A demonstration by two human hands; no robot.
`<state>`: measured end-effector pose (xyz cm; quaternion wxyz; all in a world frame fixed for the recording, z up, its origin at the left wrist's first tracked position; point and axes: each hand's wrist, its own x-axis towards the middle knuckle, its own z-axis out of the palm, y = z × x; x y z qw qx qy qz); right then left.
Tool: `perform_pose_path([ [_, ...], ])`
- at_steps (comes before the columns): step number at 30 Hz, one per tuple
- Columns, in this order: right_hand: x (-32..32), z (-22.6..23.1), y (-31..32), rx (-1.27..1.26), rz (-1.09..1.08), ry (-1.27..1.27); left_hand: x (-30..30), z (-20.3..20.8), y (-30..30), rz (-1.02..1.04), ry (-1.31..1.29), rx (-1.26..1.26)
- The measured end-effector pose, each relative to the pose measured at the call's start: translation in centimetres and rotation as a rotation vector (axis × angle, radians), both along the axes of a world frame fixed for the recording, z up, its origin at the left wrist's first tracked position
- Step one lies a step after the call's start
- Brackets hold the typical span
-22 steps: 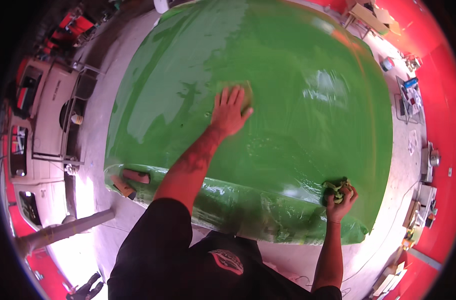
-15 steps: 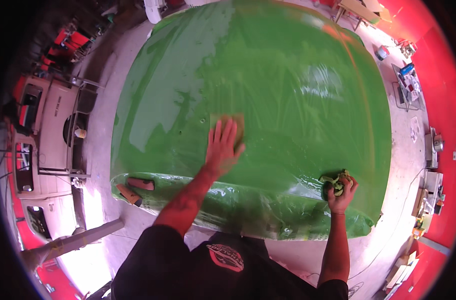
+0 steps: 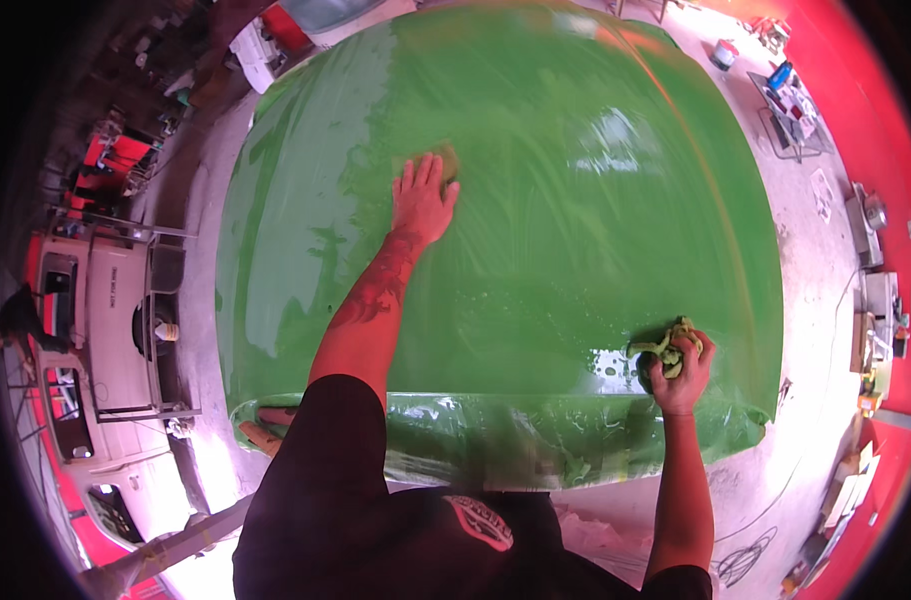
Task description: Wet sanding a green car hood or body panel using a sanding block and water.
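A big green car hood [image 3: 535,260] fills the middle of the view, wet and streaked, with a paler film over its left part. My left arm reaches far across it. My left hand [image 3: 422,205] presses a tan sheet of sandpaper [image 3: 448,160] onto the surface, fingers laid along it; the palm covers most of the sheet. Near the hood's front right, the fingers of my right hand [image 3: 683,375] are closed round a crumpled green cloth [image 3: 659,350], resting at the surface beside a shiny wet patch.
Two sanding blocks, one of them tan [image 3: 260,437], lie at the front left corner, partly behind my sleeve. Clear plastic sheeting [image 3: 515,425] wraps the front edge. A pale vehicle body [image 3: 115,290] stands at left; a small stand [image 3: 797,115] and a bucket [image 3: 723,54] are at right.
My left hand has slid forward and slightly left over the hood, taking the sandpaper with it. My right hand still grips the cloth in about the same place. The view has shifted somewhat.
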<state>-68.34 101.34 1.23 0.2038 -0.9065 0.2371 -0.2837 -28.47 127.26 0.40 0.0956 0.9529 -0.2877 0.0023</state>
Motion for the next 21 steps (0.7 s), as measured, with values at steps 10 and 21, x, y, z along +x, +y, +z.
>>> perform_pose_path([
  [10,-1.0,-0.3,-1.0,0.005,-0.014,-0.005,-23.8,0.1,10.2,-0.247,0.203,0.119],
  [21,0.1,-0.1,-0.5,0.022,0.000,-0.031,-0.2,-0.9,-1.7,-0.034,-0.045,-0.053],
])
